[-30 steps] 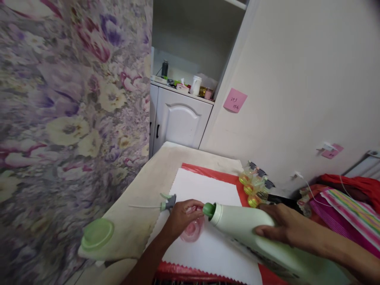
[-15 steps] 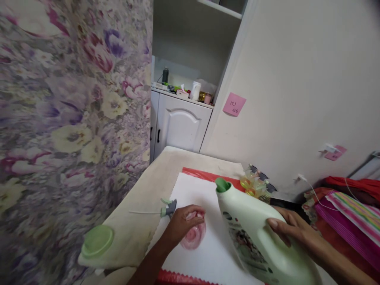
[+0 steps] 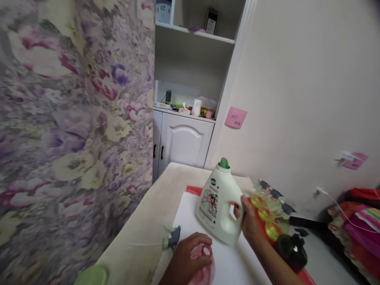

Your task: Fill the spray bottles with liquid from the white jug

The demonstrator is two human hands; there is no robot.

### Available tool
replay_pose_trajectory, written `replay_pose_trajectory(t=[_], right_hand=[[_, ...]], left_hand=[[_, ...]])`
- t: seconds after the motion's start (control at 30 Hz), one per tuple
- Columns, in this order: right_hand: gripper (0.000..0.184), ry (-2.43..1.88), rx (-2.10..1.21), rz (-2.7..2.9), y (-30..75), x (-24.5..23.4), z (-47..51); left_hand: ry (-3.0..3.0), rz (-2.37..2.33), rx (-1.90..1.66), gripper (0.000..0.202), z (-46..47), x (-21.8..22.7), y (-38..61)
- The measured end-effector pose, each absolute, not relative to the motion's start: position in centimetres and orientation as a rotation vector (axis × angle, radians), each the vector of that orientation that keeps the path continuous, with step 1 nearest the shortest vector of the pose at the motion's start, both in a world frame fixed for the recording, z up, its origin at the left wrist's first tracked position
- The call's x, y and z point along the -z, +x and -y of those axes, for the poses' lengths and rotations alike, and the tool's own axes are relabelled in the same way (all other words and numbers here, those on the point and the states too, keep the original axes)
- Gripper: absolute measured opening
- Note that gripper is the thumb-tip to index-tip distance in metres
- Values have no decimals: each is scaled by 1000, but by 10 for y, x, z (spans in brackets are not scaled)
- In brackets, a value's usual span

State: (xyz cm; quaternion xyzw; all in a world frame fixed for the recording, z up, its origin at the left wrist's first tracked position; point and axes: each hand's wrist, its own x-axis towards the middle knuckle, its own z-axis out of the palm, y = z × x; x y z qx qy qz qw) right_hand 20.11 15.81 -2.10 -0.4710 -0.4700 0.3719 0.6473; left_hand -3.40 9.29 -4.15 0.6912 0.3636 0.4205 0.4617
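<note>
My right hand (image 3: 248, 215) is closed round the handle of a pale green detergent jug (image 3: 221, 202), which stands almost upright over the white sheet with its spout uncapped; whether its base touches the sheet I cannot tell. In my left hand (image 3: 191, 257) is a pink translucent spray bottle (image 3: 204, 269) without its head, gripped near the open neck. Left of that hand lies a grey and green spray trigger (image 3: 172, 238) with a long thin tube. A light green cap (image 3: 92, 276) rests at the lower left, partly cut off by the frame.
Several small bottles with yellow liquid (image 3: 264, 213) stand along the table's right side, with a dark green bottle (image 3: 292, 251) nearer me. A white scalloped sheet (image 3: 184, 215) lies over red plastic (image 3: 193, 190). A floral curtain (image 3: 74, 138) hangs on the left; a cabinet (image 3: 185, 144) stands behind.
The jug has gone from tilted toward the pink bottle to nearly upright, farther back over the sheet. My left hand still holds the bottle. The view has tipped upward.
</note>
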Motion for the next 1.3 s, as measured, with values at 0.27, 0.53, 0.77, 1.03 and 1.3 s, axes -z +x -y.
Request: replay_pose_trajectory(t=[0.27, 0.53, 0.77, 1.03, 1.3], right_hand=[[63, -1041, -847, 1021, 181, 53, -199], [40, -1079, -746, 1123, 192, 49, -191], [39, -1209, -707, 1088, 205, 93, -102], [104, -1102, -1063, 1309, 119, 149, -55], [82, -999, -972, 1307, 106, 129, -56]], left_hand=[[1659, -991, -914, 35, -98, 45, -32], [1662, -1006, -875, 32, -96, 41, -34], [1727, -1012, -794, 57, -93, 49, -40], [1738, -982, -783, 62, -91, 48, -44], [1748, -1034, -847, 44, -89, 42, -47]])
